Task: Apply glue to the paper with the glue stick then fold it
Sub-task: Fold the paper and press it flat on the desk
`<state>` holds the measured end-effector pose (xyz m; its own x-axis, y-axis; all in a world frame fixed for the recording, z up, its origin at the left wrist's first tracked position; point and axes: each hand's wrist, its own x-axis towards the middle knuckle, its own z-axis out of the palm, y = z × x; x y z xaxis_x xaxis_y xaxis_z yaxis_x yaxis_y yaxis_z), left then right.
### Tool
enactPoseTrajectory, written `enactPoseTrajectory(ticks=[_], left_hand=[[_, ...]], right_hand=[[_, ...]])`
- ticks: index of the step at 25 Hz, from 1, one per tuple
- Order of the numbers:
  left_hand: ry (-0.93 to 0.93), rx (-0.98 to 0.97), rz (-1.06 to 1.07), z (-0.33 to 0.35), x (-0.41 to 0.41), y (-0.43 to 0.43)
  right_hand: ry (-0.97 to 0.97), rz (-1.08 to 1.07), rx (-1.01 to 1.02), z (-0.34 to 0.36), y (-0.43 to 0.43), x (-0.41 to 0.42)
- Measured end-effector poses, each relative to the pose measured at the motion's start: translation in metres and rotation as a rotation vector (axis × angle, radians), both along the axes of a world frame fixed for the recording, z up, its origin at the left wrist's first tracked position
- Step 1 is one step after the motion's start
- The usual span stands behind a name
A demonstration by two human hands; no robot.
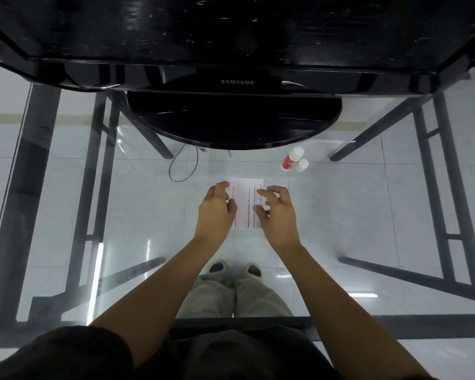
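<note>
A small white sheet of paper [246,200] with lines of printed text lies flat on the glass table, in the middle of the view. My left hand [215,212] rests over its left edge with curled fingers, and my right hand [277,212] hovers over its right edge, fingers spread and bent. Neither hand clearly grips the sheet. A red and white glue stick [292,159] lies on the glass beyond the paper to the right, with its white cap [303,164] standing beside it.
A black Samsung monitor with a round base [233,119] stands at the far side of the glass table [368,215]. Black table legs and a thin cable [181,165] show through the glass. My legs and slippers are visible below.
</note>
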<state>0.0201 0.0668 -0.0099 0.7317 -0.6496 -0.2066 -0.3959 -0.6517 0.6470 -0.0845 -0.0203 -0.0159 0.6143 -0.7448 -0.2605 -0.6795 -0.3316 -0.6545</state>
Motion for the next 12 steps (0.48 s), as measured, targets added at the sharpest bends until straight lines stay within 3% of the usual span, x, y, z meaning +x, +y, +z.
enactPoseTrajectory(ticks=[4,8,12], left_hand=[[-0.129,0.016,-0.103,-0.009,0.000,0.008],[-0.371,0.308,-0.493,-0.020,0.017,0.018],[-0.414,0.411,-0.610,-0.025,0.030,0.021]], right_hand=[[0.090,0.146,-0.190,0.000,-0.003,-0.003],[0.278,0.441,-0.315,-0.005,-0.009,-0.005],[0.431,0.594,-0.370,-0.013,-0.013,-0.008]])
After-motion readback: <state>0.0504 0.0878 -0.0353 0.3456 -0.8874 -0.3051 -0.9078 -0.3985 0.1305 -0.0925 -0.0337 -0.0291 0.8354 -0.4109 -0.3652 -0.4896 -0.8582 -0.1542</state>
